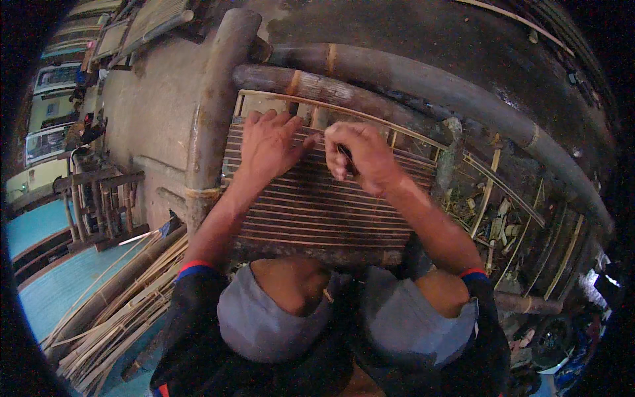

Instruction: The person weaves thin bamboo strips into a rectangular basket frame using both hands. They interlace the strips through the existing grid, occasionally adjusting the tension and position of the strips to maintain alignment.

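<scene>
A rack of thin parallel bamboo slats (311,208) lies in front of my knees, its strips running left to right with narrow gaps between. My left hand (270,145) rests palm down on the far left part of the rack, fingers stretched toward the far strips and thumb pointing right. Just to its right, my right hand (362,157) is curled above the slats, fingers bent inward. Something dark shows inside its curl, but I cannot make out what it is. A light bamboo strip (344,106) forms the far edge of the rack.
Thick bamboo poles frame the rack: an upright-looking one (215,112) at left and a long one (423,73) beyond. A bundle of split bamboo strips (126,308) lies at lower left. Bamboo scraps (493,221) litter the ground at right. A low bamboo bench (99,198) stands at left.
</scene>
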A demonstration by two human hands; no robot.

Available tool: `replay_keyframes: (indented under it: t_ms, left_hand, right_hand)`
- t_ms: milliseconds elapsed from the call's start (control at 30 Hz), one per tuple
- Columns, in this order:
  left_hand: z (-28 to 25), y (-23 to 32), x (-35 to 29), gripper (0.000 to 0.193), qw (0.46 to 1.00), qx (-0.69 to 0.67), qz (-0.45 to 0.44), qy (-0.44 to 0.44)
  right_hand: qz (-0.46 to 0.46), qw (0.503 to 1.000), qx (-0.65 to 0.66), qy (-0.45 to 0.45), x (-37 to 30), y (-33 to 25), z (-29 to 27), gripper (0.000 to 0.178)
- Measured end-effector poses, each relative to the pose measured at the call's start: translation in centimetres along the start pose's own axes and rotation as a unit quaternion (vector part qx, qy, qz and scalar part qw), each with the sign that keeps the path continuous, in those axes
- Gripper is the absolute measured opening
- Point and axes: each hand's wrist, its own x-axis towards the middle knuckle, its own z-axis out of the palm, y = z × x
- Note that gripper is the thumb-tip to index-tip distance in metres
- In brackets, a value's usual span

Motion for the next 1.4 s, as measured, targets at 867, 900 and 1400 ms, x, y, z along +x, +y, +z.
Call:
replay_keyframes:
  t_ms: [867, 900, 1400]
  left_hand:
    - [1.2, -3.0, 5.0, 0.071, 0.919, -0.03, -0.103, -0.38]
    - [1.6, -3.3, 5.0, 0.071, 0.92, -0.041, -0.088, -0.381]
    - [1.7, -3.0, 3.1, 0.049, 0.97, -0.061, -0.092, -0.218]
  right_hand:
    - [0.129, 0.974, 0.124, 0.138, 7.3, 5.3, 0.1, 0.012]
    - [0.135, 0.973, 0.127, 0.14, 7.4, 5.2, 0.0, 0.013]
    - [-0.256, 0.486, -0.831, 0.088, 4.0, 2.3, -3.8, 0.024]
